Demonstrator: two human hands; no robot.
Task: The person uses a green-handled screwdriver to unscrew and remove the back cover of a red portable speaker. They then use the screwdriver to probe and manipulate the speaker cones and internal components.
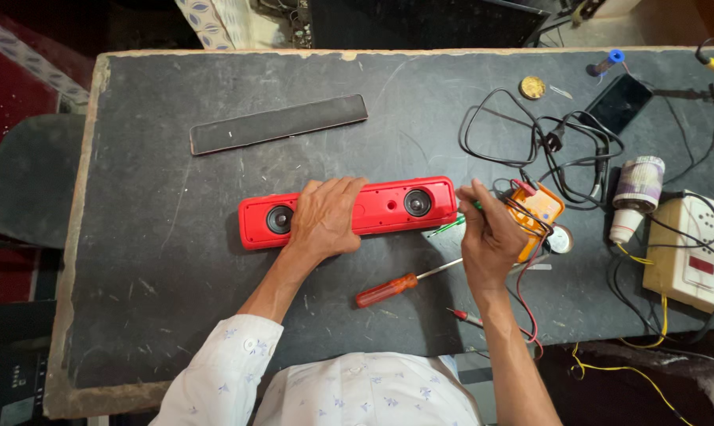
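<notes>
The left hand (325, 217) lies flat at the centre of the frame, fingers (342, 188) spread loosely and pressed on top of the red speaker bar (380, 207), which lies lengthwise on the dark table (151, 260); the palm hides the bar's middle. Its forearm comes up from the lower left in a pale patterned sleeve. An orange-handled screwdriver (388, 290) lies below the bar. The right hand (489, 237), just off the bar's right end, has its fingers pinched closed on a thin green-tipped tool (477, 205); most of that tool is hidden. Behind it sits an orange meter (540, 207), partly covered by wires
</notes>
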